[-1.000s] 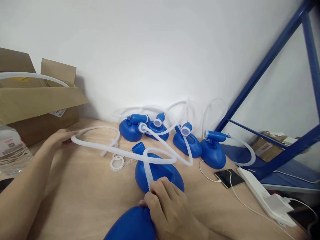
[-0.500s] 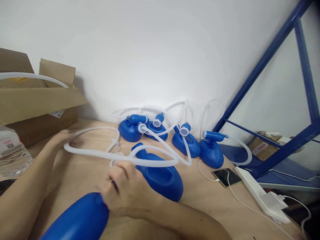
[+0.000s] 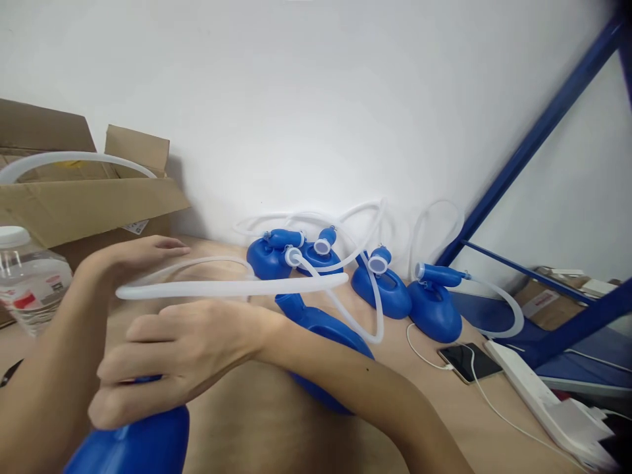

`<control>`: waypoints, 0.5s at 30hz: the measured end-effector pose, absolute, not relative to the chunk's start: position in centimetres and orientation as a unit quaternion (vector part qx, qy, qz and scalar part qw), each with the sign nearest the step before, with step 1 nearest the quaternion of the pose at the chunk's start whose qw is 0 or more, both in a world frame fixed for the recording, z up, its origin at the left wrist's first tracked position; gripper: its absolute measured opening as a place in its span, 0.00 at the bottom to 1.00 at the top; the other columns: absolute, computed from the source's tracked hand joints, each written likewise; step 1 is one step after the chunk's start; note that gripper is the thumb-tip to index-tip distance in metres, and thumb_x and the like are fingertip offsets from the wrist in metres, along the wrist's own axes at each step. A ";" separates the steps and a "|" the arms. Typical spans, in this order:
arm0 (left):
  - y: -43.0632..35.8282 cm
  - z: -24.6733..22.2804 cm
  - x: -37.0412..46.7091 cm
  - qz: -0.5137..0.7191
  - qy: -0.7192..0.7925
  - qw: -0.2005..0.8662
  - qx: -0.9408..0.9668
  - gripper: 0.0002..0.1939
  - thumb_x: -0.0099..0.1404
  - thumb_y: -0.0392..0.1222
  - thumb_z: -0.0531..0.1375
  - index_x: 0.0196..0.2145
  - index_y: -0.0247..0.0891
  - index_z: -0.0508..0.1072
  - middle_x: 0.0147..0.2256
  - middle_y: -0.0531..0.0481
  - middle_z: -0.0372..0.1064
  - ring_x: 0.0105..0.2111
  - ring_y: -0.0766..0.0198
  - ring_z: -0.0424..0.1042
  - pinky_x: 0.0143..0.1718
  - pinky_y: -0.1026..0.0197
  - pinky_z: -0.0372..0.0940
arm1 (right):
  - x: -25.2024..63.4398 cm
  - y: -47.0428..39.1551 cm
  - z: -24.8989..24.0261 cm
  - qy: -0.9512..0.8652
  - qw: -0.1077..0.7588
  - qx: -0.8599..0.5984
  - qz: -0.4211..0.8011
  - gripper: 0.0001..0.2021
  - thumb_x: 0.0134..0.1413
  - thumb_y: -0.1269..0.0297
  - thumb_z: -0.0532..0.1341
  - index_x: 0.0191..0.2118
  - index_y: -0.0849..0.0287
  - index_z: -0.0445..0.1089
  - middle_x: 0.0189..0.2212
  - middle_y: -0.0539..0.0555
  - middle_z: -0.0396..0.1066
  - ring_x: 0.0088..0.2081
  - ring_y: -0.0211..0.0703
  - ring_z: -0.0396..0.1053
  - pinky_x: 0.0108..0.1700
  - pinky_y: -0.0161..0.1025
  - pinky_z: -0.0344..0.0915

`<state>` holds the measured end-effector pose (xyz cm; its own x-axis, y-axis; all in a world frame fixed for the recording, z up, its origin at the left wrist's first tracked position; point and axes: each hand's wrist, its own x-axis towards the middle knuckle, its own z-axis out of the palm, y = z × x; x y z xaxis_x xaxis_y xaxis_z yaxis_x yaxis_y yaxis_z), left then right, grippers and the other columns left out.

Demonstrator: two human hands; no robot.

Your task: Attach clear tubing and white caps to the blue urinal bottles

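Observation:
At the lower left, a blue plastic urinal bottle is cut off by the picture's bottom edge. My right hand is closed around its neck, which the fingers mostly hide. Beyond that hand, a thick white tube stretches sideways over the table, and I cannot tell where its ends lead. My left hand is by the cardboard box, fingers loosely stretched to the right, with nothing visible in them. Behind my right forearm lies another blue urinal bottle, partly covered by the arm.
Several blue bottles with white tubes stand along the wall. A cardboard box and a water bottle are at left. A phone, a power strip and a blue metal frame are at right.
My right hand has moved left and now covers the bottle's neck from above. The left hand's fingers have come into view, stretched out. The white tube has shifted, and the view has turned slightly left.

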<state>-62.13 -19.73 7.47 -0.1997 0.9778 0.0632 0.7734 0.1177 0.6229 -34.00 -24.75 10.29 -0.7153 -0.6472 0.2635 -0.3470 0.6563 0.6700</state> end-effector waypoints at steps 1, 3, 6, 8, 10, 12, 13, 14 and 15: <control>-20.3 8.7 -61.0 0.268 0.706 0.216 0.619 0.29 0.66 0.67 0.61 0.50 0.40 0.79 0.49 0.50 0.80 0.50 0.51 0.75 0.48 0.61 0.70 | -34.0 -24.5 9.7 -0.875 0.245 0.295 -0.296 0.18 0.75 0.64 0.52 0.49 0.37 0.79 0.49 0.38 0.76 0.42 0.31 0.70 0.47 0.30 0.66; -21.5 10.8 -58.0 0.221 0.645 0.326 0.655 0.35 0.65 0.71 0.60 0.56 0.43 0.78 0.54 0.49 0.78 0.53 0.51 0.75 0.52 0.60 0.70 | -34.2 -24.3 7.7 -0.882 0.226 0.312 -0.273 0.18 0.76 0.60 0.52 0.49 0.33 0.78 0.49 0.35 0.76 0.41 0.29 0.70 0.42 0.27 0.64; -22.2 12.2 -52.9 0.096 0.562 0.409 0.713 0.42 0.61 0.70 0.63 0.67 0.48 0.69 0.63 0.43 0.70 0.55 0.47 0.74 0.47 0.59 0.73 | -34.6 -24.5 4.7 -0.887 0.210 0.328 -0.248 0.15 0.75 0.51 0.52 0.49 0.28 0.77 0.51 0.32 0.75 0.43 0.26 0.69 0.34 0.26 0.60; -21.9 11.9 -50.0 0.030 0.550 0.406 0.729 0.48 0.60 0.68 0.65 0.71 0.45 0.62 0.62 0.37 0.70 0.52 0.46 0.76 0.42 0.59 0.75 | -34.6 -24.6 4.0 -0.888 0.200 0.331 -0.249 0.13 0.73 0.49 0.54 0.50 0.29 0.77 0.50 0.32 0.74 0.43 0.26 0.69 0.34 0.26 0.60; -21.1 10.9 -48.0 -0.013 0.535 0.408 0.739 0.53 0.58 0.62 0.67 0.75 0.43 0.53 0.60 0.35 0.72 0.51 0.46 0.77 0.39 0.60 0.74 | -34.5 -24.7 4.4 -0.890 0.185 0.330 -0.255 0.13 0.74 0.53 0.55 0.50 0.31 0.77 0.49 0.33 0.75 0.43 0.26 0.69 0.37 0.25 0.61; -20.1 9.7 -46.9 -0.042 0.519 0.404 0.752 0.57 0.54 0.53 0.68 0.76 0.42 0.48 0.60 0.36 0.71 0.50 0.48 0.77 0.37 0.60 0.74 | -34.1 -24.6 5.3 -0.892 0.163 0.323 -0.269 0.18 0.76 0.60 0.51 0.52 0.31 0.77 0.50 0.33 0.76 0.44 0.27 0.70 0.40 0.26 0.62; -19.7 9.2 -46.6 -0.053 0.512 0.393 0.762 0.57 0.51 0.48 0.67 0.75 0.42 0.50 0.61 0.37 0.70 0.48 0.48 0.77 0.36 0.61 0.73 | -33.9 -24.6 5.8 -0.895 0.152 0.316 -0.277 0.20 0.77 0.62 0.49 0.52 0.31 0.77 0.50 0.33 0.76 0.45 0.27 0.70 0.42 0.27 0.63; -19.4 8.8 -46.5 -0.061 0.507 0.376 0.774 0.55 0.49 0.45 0.67 0.74 0.42 0.54 0.61 0.38 0.70 0.46 0.49 0.78 0.36 0.60 0.73 | -33.8 -24.5 6.1 -0.897 0.141 0.306 -0.285 0.23 0.77 0.63 0.46 0.53 0.32 0.76 0.51 0.33 0.76 0.46 0.27 0.71 0.42 0.27 0.63; -19.2 8.5 -46.4 -0.067 0.502 0.353 0.787 0.52 0.48 0.43 0.66 0.71 0.42 0.60 0.61 0.39 0.71 0.44 0.50 0.78 0.36 0.60 0.72 | -33.6 -24.5 6.2 -0.899 0.133 0.298 -0.292 0.24 0.77 0.64 0.45 0.54 0.32 0.76 0.52 0.33 0.76 0.47 0.27 0.71 0.42 0.28 0.63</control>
